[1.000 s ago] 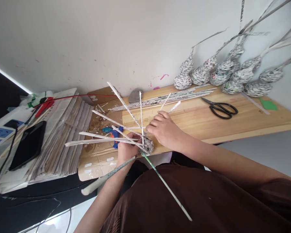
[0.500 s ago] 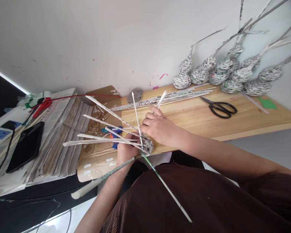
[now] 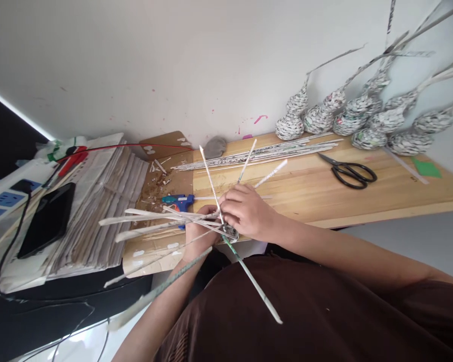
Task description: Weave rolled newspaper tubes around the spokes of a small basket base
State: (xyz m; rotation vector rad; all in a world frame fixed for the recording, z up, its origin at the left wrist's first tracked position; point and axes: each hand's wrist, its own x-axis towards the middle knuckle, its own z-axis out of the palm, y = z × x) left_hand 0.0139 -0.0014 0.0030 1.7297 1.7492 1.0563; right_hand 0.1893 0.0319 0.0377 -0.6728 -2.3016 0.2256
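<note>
A small woven paper piece point(image 3: 232, 232) sits between my hands at the table's front edge, with several rolled paper sticks fanning out of it. My left hand point(image 3: 202, 229) is wrapped round its left side, partly hidden by the sticks. From the right, my right hand point(image 3: 245, 208) lies over the top of the piece, fingers bent and closed around stick bases. Two sticks rise beyond its knuckles. One greenish-white stick point(image 3: 252, 279) points down toward my brown clothing. Other sticks point(image 3: 136, 218) spread to the left over the cardboard.
Behind my hands lie a bundle of paper sticks point(image 3: 256, 153) and a grey stone point(image 3: 215, 147). A blue glue gun point(image 3: 183, 202) rests on cardboard point(image 3: 134, 256). Left are stacked papers point(image 3: 98, 216), a phone point(image 3: 47, 218) and power strips. Right are black scissors point(image 3: 349, 171) and several woven gourd shapes point(image 3: 290, 127).
My right hand has moved down onto the woven piece. Several left-hand sticks now sit lower and closer together, and two sticks stand apart behind my right hand. The view has shifted slightly.
</note>
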